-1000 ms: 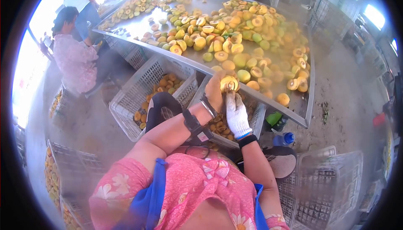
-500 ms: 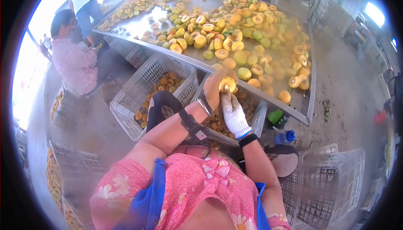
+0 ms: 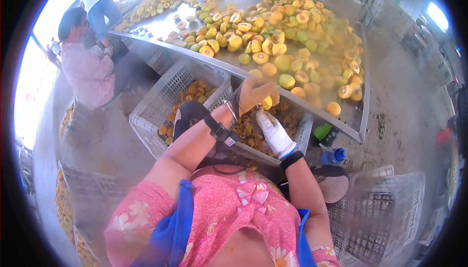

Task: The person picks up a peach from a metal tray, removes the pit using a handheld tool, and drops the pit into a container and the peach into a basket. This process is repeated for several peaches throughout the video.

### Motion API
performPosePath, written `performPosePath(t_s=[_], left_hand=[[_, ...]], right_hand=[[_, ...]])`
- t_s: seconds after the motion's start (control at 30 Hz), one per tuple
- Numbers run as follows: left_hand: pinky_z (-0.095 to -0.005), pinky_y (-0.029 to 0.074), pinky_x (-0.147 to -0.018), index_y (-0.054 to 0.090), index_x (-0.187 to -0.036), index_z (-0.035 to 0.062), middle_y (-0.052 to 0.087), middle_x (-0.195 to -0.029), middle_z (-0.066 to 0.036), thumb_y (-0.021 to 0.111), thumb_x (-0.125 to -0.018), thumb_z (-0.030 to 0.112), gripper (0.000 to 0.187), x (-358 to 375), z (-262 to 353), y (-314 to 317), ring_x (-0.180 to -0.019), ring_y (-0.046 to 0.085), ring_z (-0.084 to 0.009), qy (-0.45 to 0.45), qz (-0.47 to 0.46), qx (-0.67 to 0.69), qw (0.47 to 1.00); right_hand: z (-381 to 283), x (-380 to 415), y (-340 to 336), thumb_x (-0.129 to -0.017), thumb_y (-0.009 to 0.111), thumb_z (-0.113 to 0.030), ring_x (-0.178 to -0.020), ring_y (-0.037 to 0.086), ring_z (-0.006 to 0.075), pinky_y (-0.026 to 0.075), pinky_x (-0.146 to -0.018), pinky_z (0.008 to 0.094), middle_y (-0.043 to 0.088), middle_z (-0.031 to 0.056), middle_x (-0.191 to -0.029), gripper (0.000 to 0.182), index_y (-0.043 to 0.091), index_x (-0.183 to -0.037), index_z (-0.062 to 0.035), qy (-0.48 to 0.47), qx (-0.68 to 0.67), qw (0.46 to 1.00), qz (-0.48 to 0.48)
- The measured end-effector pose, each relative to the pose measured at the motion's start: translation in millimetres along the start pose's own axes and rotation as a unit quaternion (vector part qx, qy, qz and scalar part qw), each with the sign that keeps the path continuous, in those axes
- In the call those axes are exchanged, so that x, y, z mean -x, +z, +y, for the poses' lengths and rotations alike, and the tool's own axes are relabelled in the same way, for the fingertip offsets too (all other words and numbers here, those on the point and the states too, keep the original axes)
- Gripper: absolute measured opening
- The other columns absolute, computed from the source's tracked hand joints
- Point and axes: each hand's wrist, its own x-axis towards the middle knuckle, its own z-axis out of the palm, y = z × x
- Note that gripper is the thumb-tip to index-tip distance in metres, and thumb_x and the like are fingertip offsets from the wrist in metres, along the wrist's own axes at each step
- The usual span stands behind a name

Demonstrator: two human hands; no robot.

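My bare left hand (image 3: 257, 93) is closed around a yellow peach half (image 3: 266, 102), held just past the metal table's near edge. Right below it is my right hand (image 3: 275, 133) in a white knitted glove, its fingertips dirty and drawn together close to the fruit. Whatever the gloved fingers may hold is too small or hidden to make out. Beneath both hands stands a plastic crate (image 3: 303, 133) with brownish fruit pieces (image 3: 247, 133) in it. Many halved and whole yellow-green peaches (image 3: 287, 62) lie on the metal table (image 3: 234, 67).
Left of my knee is a white crate (image 3: 146, 116) with orange fruit halves. A blue bottle (image 3: 333, 157) and a green item (image 3: 321, 131) sit under the table's right corner. Stacked crates (image 3: 385, 208) stand at right. A person in pink (image 3: 85, 72) sits at left.
My left hand has turned over the peach half, so its cut face no longer shows. My gloved right hand has dropped slightly away from the fruit.
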Motion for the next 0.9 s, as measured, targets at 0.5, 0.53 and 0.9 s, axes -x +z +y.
performPosePath(t_s=[0.5,0.53,0.9], left_hand=[[-0.0345,0.057,-0.081,0.067,-0.104,0.0018,0.071,-0.102,-0.013,0.059,-0.099,0.029,0.028,26.7,19.2,-104.0,-0.093,0.069,-0.024,0.056,0.354,-0.016,0.933],[-0.0334,0.055,-0.082,0.069,-0.105,0.0016,0.07,-0.105,-0.012,0.061,-0.097,0.027,0.028,27.4,41.9,-109.6,-0.095,0.068,-0.0231,0.0,0.408,-0.074,0.91],[-0.0458,0.046,-0.105,0.058,-0.134,0.0169,0.055,-0.137,-0.018,0.067,-0.083,0.027,0.053,-130.6,-34.1,-29.8,-0.126,0.054,-0.0377,0.09,-0.007,-0.576,0.812]], right_hand=[[10.8,12.7,-21.4,-0.101,0.05,-0.054,-0.036,0.034,0.0089,0.03,-0.031,0.0235,0.043,-0.0035,-0.062,0.041,0.057,-0.105,-0.0136,0.144,-0.445,0.862,-0.194],[11.2,11.0,-21.9,-0.102,0.048,-0.053,-0.036,0.034,0.0094,0.03,-0.031,0.0236,0.043,-0.0031,-0.062,0.041,0.058,-0.106,-0.0134,0.147,-0.452,0.86,-0.186],[-21.1,0.1,-24.1,-0.102,0.048,-0.055,-0.035,0.032,0.0101,0.028,-0.034,0.0254,0.044,-0.0034,-0.061,0.042,0.056,-0.103,-0.0136,0.068,-0.391,0.906,-0.147]])
